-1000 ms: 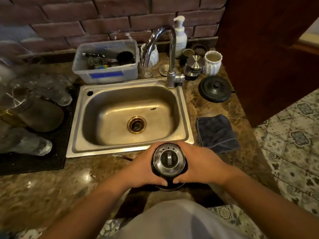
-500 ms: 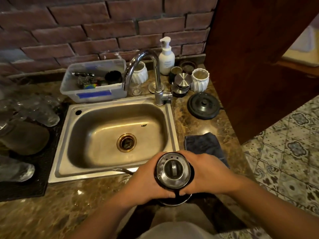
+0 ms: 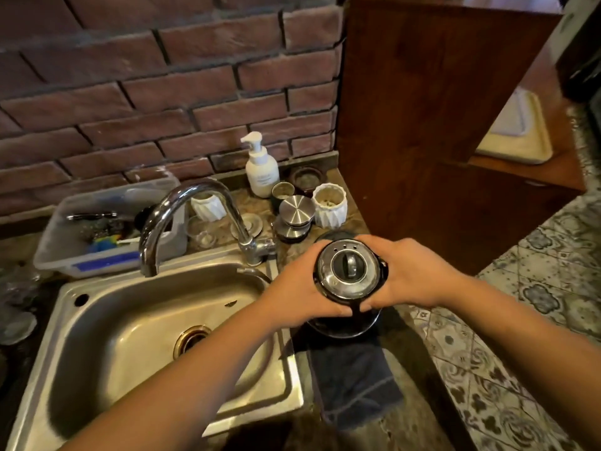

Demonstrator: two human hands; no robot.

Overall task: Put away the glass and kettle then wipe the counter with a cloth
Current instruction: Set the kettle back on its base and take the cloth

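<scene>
The worktop (image 3: pixel 403 379) carries a steel sink (image 3: pixel 156 336) at 8 o'clock, with a dark cloth (image 3: pixel 354 382) lying just right of it at 5 o'clock. Both hands clasp the kettle (image 3: pixel 349 271) from either side, left hand (image 3: pixel 299 294) and right hand (image 3: pixel 413 275), holding it above the cloth's far end, right of the tap (image 3: pixel 195 219).

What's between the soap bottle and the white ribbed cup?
In the head view, a small dark cup stands between the soap bottle and the white ribbed cup.
</scene>
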